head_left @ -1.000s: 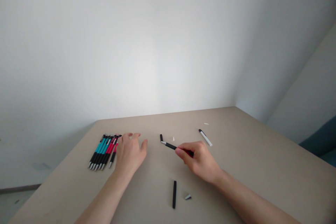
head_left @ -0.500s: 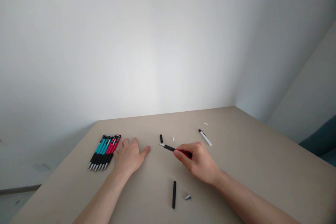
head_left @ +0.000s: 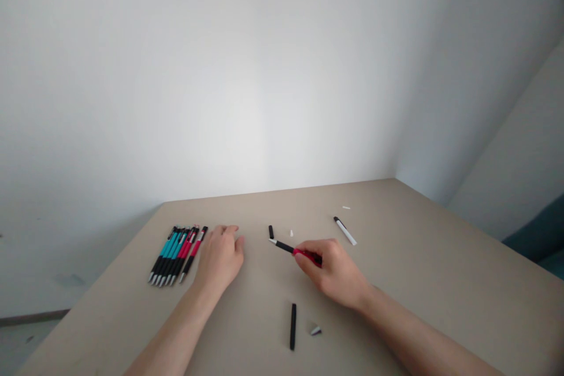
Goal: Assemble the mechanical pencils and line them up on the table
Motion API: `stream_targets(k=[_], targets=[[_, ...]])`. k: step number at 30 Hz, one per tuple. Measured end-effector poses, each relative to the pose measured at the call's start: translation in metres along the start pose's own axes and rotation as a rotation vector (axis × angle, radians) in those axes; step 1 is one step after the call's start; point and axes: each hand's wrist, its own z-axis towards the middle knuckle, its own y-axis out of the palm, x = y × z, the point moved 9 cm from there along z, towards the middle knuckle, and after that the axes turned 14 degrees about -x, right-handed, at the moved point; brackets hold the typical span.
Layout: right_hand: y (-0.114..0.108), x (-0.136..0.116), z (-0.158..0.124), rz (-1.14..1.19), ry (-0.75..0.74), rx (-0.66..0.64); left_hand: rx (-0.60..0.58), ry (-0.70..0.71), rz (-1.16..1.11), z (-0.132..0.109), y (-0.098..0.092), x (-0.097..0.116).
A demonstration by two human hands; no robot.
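Note:
My right hand [head_left: 338,273] pinches a red pen [head_left: 300,251] with a black grip, its silver tip pointing left over the table. My left hand [head_left: 220,259] rests on the table with its fingers loosely bent and the thumb apart, holding nothing. Just left of it lies a single red pen [head_left: 194,254], slightly apart from a row of teal and red pens [head_left: 166,255] with black grips. Beyond the held pen's tip is a short black tube [head_left: 271,232], with a small white cone-shaped piece [head_left: 291,233] to its right.
A long black tube [head_left: 293,326] and a grey cone tip [head_left: 316,330] lie near the front of the table [head_left: 247,329]. Farther back on the right are a white pen barrel with a black end [head_left: 345,231] and a thin white sliver [head_left: 346,208]. A wall [head_left: 259,82] stands behind.
The rightmost red pen of the row has shifted right, leaving a gap. My left hand's fingers have drawn in and its thumb has moved left. My right hand has barely moved.

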Motion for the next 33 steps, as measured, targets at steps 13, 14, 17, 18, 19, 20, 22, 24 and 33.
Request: stream_targets(k=[13,14,17,18,19,20,22,24,33], targets=[[0.007,0.012,0.002,0.057,0.041,-0.014,-0.124,0.735,-0.373,-0.039,-0.005,0.080],[0.007,0.012,0.002,0.068,0.041,-0.005,-0.152,0.703,-0.382,-0.038,-0.002,0.080],[0.003,0.012,0.002,0.085,0.049,0.042,-0.218,0.619,-0.406,-0.033,0.001,0.076],[0.000,0.013,0.001,0.086,0.060,0.069,-0.218,0.593,-0.412,-0.032,0.001,0.074],[-0.004,0.014,0.001,0.087,0.072,0.101,-0.209,0.569,-0.415,-0.031,-0.001,0.072],[-0.007,0.015,0.000,0.091,0.085,0.132,-0.191,0.545,-0.418,-0.031,-0.003,0.069],[-0.014,0.018,-0.002,0.105,0.102,0.186,-0.160,0.511,-0.423,-0.030,-0.007,0.064],[-0.017,0.018,-0.003,0.124,0.095,0.216,-0.165,0.510,-0.426,-0.030,-0.006,0.063],[-0.007,0.005,0.000,0.207,-0.057,0.128,-0.210,0.531,-0.339,-0.033,0.004,0.074]])
